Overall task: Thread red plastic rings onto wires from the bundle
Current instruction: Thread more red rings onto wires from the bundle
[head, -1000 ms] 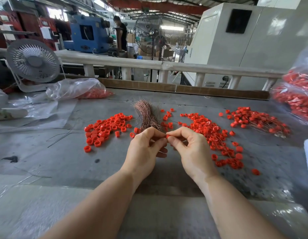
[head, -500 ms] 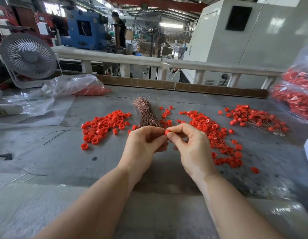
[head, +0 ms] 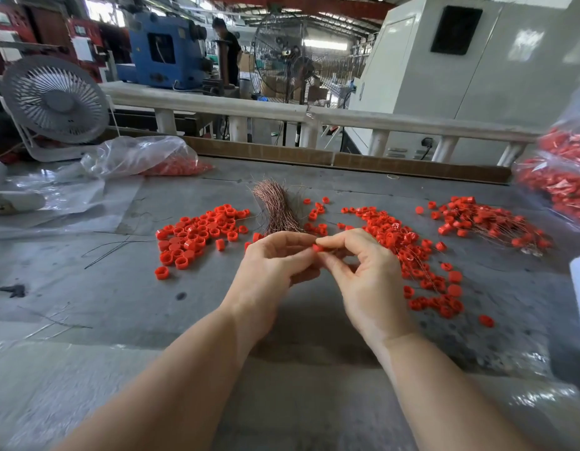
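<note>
Bare table (head: pixel 126 288) left; ring pile (head: pixel 197 234), wire bundle (head: pixel 277 208) block ahead

This is a factory floor, a large industrial hall with red steel roof beams (head: pixel 301 3) overhead and heavy machinery standing around: a blue machine (head: pixel 165 50) and a big white machine cabinet (head: pixel 477 70). A tall pedestal fan (head: pixel 283 55) and a small white fan (head: pixel 54 104) cool the hall, where a worker (head: pixel 228 48) stands at the machines. The grey desk (head: pixel 119 288) carries piecework: heaps of red plastic rings (head: pixel 197 236), a wire bundle (head: pixel 277 206) and plastic bags of red parts (head: pixel 561 177).
</note>
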Demonstrator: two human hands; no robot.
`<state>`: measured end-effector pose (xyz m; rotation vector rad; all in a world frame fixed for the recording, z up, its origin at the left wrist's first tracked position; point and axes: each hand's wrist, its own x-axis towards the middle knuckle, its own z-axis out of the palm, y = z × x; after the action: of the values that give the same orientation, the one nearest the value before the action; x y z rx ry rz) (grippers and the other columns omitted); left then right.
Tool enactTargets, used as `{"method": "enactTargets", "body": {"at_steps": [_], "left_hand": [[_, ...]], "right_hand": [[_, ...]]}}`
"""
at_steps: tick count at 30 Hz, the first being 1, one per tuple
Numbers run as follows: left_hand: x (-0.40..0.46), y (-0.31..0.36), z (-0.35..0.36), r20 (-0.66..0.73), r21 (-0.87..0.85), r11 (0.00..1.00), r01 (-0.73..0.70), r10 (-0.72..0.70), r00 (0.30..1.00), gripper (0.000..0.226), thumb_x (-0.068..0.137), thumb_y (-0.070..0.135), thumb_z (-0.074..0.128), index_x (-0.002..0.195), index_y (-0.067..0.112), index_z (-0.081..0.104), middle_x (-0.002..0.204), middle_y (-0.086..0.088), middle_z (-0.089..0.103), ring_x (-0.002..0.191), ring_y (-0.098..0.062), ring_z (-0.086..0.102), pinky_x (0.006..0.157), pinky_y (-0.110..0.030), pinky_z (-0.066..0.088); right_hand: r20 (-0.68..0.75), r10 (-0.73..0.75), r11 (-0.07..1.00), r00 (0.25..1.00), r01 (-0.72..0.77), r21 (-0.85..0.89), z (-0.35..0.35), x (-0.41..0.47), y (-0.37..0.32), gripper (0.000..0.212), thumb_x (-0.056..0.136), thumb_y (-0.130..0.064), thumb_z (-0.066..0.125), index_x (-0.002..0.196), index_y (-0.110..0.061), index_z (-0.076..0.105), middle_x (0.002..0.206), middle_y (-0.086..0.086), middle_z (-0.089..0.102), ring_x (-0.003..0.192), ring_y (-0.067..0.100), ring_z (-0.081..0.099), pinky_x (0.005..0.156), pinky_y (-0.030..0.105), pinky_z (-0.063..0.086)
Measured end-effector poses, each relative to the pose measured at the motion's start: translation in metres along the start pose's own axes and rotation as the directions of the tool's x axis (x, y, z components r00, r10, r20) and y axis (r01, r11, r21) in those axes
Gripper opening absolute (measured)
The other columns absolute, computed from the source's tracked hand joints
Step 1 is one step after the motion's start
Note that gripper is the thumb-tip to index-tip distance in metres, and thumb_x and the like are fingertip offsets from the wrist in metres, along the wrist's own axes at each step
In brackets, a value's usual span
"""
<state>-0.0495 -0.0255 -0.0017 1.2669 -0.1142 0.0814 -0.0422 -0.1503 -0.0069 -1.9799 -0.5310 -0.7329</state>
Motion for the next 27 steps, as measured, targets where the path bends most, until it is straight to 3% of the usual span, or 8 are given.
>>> {"method": "enactTargets", "body": {"at_steps": [4, 7, 11, 18, 27], "left_hand": [[0.0029, -0.0002, -0.0014, -0.023, -0.194, 0.978, 0.081, -0.087, 0.996, 0.013, 0.082, -0.007, 0.056, 0.078, 0.004, 0.063, 0.065, -0.003, 0.069, 0.058, -0.008, 0.064, 0.06, -0.018, 0.055], [0.0043, 0.0, -0.0049, -0.02, -0.276, 0.953, 0.125, -0.136, 0.99, 0.015, 0.082, -0.008, 0.054, 0.078, 0.005, 0.061, 0.063, -0.002, 0.069, 0.055, -0.007, 0.064, 0.06, -0.02, 0.056], [0.0055, -0.0012, -0.0072, 0.014, -0.285, 0.942, 0.179, -0.182, 0.983, 0.017, 0.086, -0.006, 0.051, 0.081, 0.007, 0.061, 0.065, -0.003, 0.07, 0.057, -0.008, 0.065, 0.057, -0.021, 0.056], [0.0055, -0.0001, -0.0058, 0.044, -0.368, 0.906, 0.209, -0.207, 0.977, 0.035, 0.085, -0.01, 0.049, 0.067, 0.008, 0.073, 0.069, -0.009, 0.07, 0.059, -0.013, 0.067, 0.058, -0.021, 0.056], [0.0065, 0.0019, -0.0053, 0.043, -0.346, 0.917, 0.201, -0.198, 0.979, 0.035, 0.084, -0.009, 0.049, 0.064, 0.007, 0.074, 0.066, -0.008, 0.069, 0.057, -0.011, 0.066, 0.057, -0.021, 0.056]], "right_hand": [[0.004, -0.005, 1.0, 1.0, 0.005, -0.027, 0.0019, -0.0015, 0.0007, 0.023, 0.075, -0.002, 0.072, 0.09, -0.018, 0.068, 0.081, -0.006, 0.065, 0.073, 0.007, 0.06, 0.069, 0.024, 0.052], [-0.04, 0.014, 1.0, 0.999, -0.014, -0.019, 0.0025, -0.0005, 0.0011, 0.021, 0.074, -0.004, 0.074, 0.089, -0.017, 0.067, 0.079, -0.006, 0.065, 0.072, 0.007, 0.06, 0.068, 0.023, 0.05], [-0.06, -0.06, 0.996, 0.996, 0.057, -0.062, 0.001, -0.0011, -0.0014, 0.01, 0.076, -0.007, 0.072, 0.082, -0.015, 0.068, 0.077, -0.006, 0.064, 0.069, 0.006, 0.057, 0.062, 0.014, 0.045], [-0.055, -0.123, 0.989, 0.991, 0.117, -0.094, -0.001, -0.001, -0.0038, 0.003, 0.078, -0.008, 0.07, 0.076, -0.01, 0.068, 0.075, -0.002, 0.063, 0.069, 0.011, 0.056, 0.064, 0.028, 0.047], [-0.052, -0.12, 0.985, 0.991, 0.112, -0.13, -0.0015, -0.0004, -0.0045, 0.005, 0.079, -0.006, 0.07, 0.076, -0.009, 0.068, 0.074, -0.001, 0.062, 0.07, 0.011, 0.056, 0.066, 0.027, 0.047]]}}
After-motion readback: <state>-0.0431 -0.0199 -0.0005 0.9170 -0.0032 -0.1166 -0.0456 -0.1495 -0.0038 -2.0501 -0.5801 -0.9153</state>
